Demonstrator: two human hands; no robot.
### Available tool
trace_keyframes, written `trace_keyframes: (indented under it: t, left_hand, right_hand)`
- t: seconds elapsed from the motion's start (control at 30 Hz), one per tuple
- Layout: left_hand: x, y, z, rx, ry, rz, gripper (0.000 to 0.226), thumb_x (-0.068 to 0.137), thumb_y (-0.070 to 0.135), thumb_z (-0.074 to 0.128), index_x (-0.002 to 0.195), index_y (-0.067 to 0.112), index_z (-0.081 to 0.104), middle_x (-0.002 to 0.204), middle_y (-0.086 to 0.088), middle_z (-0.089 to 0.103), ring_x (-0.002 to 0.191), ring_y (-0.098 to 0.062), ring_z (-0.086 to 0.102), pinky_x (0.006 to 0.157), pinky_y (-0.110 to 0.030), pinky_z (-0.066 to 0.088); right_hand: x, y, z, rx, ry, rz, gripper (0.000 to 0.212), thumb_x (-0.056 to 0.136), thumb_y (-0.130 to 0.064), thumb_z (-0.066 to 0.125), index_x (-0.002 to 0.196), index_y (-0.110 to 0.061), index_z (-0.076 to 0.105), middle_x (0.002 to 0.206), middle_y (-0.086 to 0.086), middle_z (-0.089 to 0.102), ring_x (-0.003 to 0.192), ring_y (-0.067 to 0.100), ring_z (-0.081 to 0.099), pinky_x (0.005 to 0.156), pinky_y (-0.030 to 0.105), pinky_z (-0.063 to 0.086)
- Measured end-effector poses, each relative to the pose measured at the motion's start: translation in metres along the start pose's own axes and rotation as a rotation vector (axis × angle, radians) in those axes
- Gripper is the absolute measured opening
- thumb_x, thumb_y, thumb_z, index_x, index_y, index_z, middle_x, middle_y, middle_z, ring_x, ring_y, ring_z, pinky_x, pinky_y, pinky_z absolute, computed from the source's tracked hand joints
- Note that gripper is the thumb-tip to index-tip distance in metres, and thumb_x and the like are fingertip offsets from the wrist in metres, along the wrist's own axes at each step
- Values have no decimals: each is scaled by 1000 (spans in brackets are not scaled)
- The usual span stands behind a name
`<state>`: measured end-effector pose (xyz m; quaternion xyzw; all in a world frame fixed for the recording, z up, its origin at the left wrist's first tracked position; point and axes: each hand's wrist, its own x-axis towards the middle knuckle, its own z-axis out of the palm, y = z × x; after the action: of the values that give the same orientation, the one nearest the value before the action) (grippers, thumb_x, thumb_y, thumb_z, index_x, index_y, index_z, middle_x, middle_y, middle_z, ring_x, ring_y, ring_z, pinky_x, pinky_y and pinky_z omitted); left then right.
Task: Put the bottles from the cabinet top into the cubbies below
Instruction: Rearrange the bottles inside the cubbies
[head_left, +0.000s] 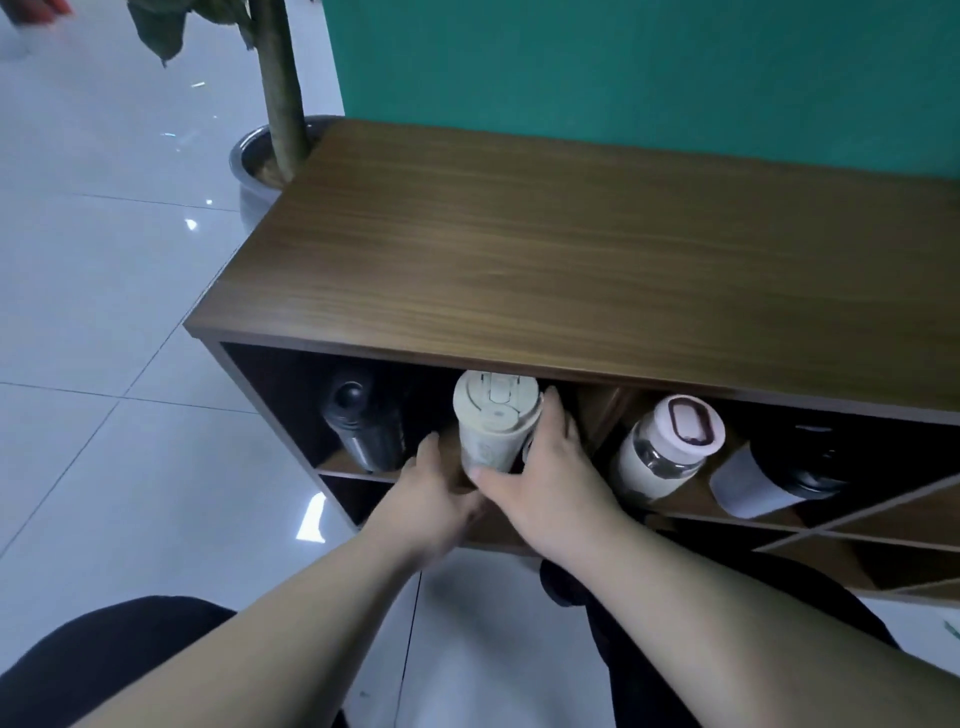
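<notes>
Cream bottle (493, 421), long axis upright, inside left cubby (280, 395); right grip (545, 467) clamped round its body, left grip (436, 488) straight-fingered beside its base.

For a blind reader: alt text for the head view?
The right hand grips a cream bottle in the cabinet's upper left cubby, the left hand at its base, beside a black bottle. Two more bottles occupy the next cubby.

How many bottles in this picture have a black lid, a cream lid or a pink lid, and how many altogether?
Black lid: 2 (dark bottle, grey-sleeved bottle)
Cream lid: 1 (cream tumbler)
Pink lid: 1 (clear bottle)
Total: 4
</notes>
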<state>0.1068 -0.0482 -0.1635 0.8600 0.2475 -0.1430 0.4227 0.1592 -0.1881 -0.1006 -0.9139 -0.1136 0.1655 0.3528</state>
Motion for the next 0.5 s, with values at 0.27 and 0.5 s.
trace_keyframes:
  t: [0.27,0.5]
  left_hand:
    - [41,-6,6,-163,70,90,116,62,62,83,159,47,22,154,7,52,135,-16,58,109,-46,53]
    - [46,-2,16,-266,52,156,66,77,61,67,139,53,48,124,11,69,119,-10,65,101,-45,57]
  right_hand:
    - [22,-14,13,54,171,81,91,59,-47,86,133,-21,40,135,1,47,127,25,52,101,40,47]
    - [29,-15,15,50,185,100,78,69,-47,82,132,-21,44,132,1,52,122,25,57,97,39,49]
